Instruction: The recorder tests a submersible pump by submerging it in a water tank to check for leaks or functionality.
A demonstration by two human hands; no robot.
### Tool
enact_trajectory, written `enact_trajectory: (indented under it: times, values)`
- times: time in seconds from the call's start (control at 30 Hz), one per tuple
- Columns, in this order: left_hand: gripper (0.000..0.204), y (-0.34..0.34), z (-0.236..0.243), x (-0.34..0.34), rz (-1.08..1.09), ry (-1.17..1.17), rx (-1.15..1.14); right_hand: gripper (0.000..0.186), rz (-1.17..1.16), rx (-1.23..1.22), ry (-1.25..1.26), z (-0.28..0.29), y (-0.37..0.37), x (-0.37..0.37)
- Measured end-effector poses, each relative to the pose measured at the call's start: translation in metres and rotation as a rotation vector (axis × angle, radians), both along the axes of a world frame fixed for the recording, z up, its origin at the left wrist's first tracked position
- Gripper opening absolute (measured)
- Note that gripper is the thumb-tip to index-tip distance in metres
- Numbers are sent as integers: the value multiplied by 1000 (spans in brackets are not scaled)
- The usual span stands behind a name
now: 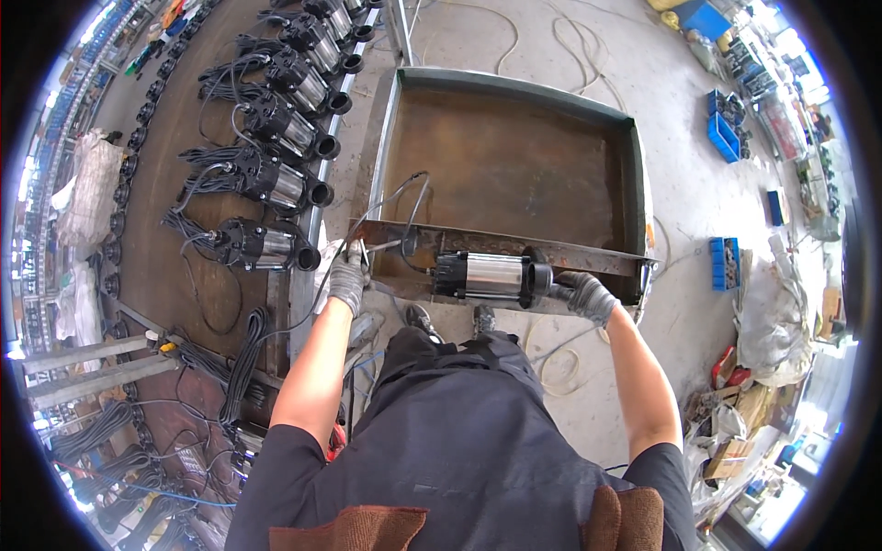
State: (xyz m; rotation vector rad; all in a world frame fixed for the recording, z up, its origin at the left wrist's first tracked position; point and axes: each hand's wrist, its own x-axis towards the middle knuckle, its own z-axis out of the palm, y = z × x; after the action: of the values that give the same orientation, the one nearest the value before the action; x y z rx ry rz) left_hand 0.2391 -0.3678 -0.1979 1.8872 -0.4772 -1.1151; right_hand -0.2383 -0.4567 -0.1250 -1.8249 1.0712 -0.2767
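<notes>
A steel-and-black cylindrical pump (482,274) lies horizontally in the near trough section of a rusty metal tank (400,138). My right hand (588,294), in a grey glove, is closed at the pump's black outlet end. My left hand (349,275), also gloved, is closed left of the pump beside the tank's rim, among black cables; what it holds is too small to make out. A black cable (425,188) loops up over the tank's dividing ledge and runs to the pump's left end.
Similar pumps (266,243) with coiled cables stand in a row on the conveyor to the left. Cable bundles (248,358) hang at lower left. Pale hoses (560,367) lie on the floor. Blue bins (723,264), sacks and boxes line the right side.
</notes>
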Motion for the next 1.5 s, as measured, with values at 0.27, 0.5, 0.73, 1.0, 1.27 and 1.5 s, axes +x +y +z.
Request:
enact_trajectory:
  times: [0.27, 0.5, 0.73, 1.0, 1.27, 1.5]
  values:
    - [19, -19, 68, -37, 202, 63, -40, 26, -730, 608, -434, 20, 12, -46]
    - [27, -49, 59, -68, -327, -103, -31, 16, -1475, 229, -738, -5, 45, -130]
    - [24, -59, 82, -79, -391, -100, 13, 17, -1328, -114, 161, -33, 30, -157]
    - [20, -29, 193, -121, -224, 460, -454, 20, -824, 25, -23, 44, 30, -74]
    - [40, -45, 249, -241, -365, 659, -435, 19, -404, -234, 454, 5, 16, -45]
    - [40, -52, 248, -244, -292, 706, -438, 13, -472, -399, 319, -27, 15, -58]
